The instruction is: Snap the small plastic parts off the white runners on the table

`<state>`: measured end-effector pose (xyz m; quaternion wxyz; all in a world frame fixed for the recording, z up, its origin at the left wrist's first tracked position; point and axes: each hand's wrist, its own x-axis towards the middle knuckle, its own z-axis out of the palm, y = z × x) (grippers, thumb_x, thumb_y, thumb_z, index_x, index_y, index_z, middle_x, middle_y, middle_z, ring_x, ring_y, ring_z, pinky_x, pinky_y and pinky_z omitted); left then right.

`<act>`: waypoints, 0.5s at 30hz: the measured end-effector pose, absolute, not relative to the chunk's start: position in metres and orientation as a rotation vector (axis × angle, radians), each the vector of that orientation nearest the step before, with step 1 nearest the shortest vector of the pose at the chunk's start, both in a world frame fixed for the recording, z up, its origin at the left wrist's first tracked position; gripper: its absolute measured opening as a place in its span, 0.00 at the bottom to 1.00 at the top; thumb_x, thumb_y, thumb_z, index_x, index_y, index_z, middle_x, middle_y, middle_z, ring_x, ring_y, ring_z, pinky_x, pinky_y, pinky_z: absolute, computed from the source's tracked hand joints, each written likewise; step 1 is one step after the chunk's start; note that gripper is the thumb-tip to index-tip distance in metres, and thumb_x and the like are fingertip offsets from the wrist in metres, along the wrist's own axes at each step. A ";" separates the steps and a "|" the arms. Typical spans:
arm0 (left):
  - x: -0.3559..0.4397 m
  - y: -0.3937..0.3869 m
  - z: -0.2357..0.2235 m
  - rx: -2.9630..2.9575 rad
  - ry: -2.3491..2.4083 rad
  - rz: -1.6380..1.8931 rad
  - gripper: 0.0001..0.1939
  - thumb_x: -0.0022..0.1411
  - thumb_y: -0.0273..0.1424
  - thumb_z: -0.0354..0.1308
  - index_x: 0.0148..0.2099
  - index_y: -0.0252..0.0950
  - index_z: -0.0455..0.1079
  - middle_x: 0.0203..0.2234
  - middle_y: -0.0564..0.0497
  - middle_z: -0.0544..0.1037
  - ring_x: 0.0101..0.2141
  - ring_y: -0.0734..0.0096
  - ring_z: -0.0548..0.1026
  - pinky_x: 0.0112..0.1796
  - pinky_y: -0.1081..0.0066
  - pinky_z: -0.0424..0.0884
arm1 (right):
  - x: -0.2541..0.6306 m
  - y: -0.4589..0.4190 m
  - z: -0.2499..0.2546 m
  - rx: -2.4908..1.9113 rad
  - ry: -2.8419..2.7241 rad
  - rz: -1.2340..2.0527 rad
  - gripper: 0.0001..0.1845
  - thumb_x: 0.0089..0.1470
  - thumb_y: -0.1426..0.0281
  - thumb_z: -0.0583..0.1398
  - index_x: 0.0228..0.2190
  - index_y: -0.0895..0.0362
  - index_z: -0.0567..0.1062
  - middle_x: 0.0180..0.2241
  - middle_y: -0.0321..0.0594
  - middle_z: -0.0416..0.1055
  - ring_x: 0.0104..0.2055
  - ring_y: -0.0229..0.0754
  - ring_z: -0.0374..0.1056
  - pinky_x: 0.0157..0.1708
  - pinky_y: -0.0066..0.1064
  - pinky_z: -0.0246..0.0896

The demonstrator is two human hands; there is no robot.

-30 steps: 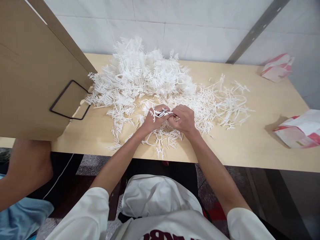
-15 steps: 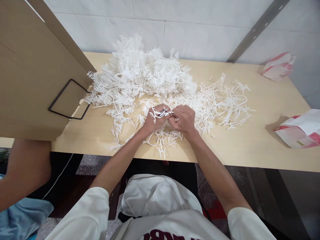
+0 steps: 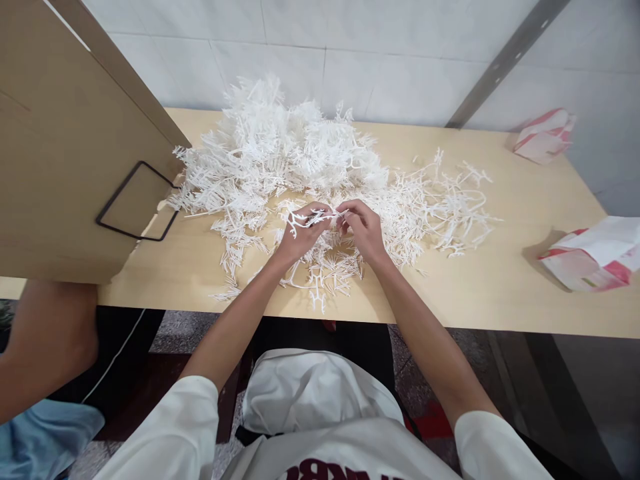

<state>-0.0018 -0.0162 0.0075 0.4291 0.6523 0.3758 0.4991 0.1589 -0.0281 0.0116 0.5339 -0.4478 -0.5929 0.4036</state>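
Note:
My left hand (image 3: 303,230) is closed round a white branched plastic piece (image 3: 294,223), whose forked tips stick out past the knuckles on the left. Close beside it, my right hand (image 3: 363,227) has its thumb and fingers bent together at the piece's right end; what lies between those fingertips is too small to make out. Under and around both hands lie many loose thin white plastic sticks (image 3: 400,227). Another white branched piece (image 3: 317,287) lies near the table's front edge, below my hands.
A tall heap of white plastic pieces (image 3: 290,147) stands behind my hands. More branched frames (image 3: 460,213) lie to the right. A brown board (image 3: 75,153) with a black wire loop (image 3: 100,217) borders the left, another person's arm (image 3: 55,327) below it. Two red-and-white paper bags (image 3: 590,260) stand right.
My right hand has turned and loosened from a fist, its fingers now more extended. My left hand still holds the branched piece. The whole view has shifted slightly.

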 end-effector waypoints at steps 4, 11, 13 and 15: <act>-0.001 -0.016 0.008 1.676 0.951 1.223 0.10 0.58 0.37 0.61 0.37 0.35 0.73 0.30 0.51 0.78 0.31 0.74 0.73 0.34 0.73 0.68 | 0.158 -0.026 0.008 -1.018 -1.477 1.046 0.13 0.58 0.58 0.55 0.36 0.53 0.73 0.30 0.35 0.70 0.29 0.36 0.66 0.26 0.29 0.61; -0.002 -0.017 0.007 2.064 1.006 0.997 0.08 0.58 0.35 0.57 0.35 0.36 0.70 0.27 0.53 0.75 0.29 0.73 0.70 0.32 0.72 0.63 | 0.167 -0.024 0.007 -1.204 -1.922 0.600 0.09 0.52 0.70 0.53 0.22 0.55 0.65 0.18 0.28 0.57 0.22 0.32 0.53 0.26 0.27 0.49; -0.002 -0.017 0.006 2.191 1.013 0.931 0.08 0.59 0.35 0.55 0.35 0.37 0.70 0.29 0.52 0.75 0.30 0.71 0.71 0.33 0.71 0.63 | 0.171 -0.024 0.007 -1.221 -1.973 0.557 0.08 0.49 0.71 0.54 0.19 0.55 0.63 0.17 0.28 0.56 0.21 0.32 0.52 0.26 0.27 0.48; -0.003 -0.016 0.005 2.271 0.990 0.910 0.07 0.60 0.35 0.54 0.36 0.37 0.70 0.30 0.51 0.75 0.31 0.71 0.71 0.34 0.71 0.63 | 0.172 -0.023 0.007 -1.230 -1.982 0.513 0.08 0.47 0.72 0.53 0.18 0.55 0.62 0.16 0.28 0.56 0.21 0.32 0.52 0.25 0.27 0.47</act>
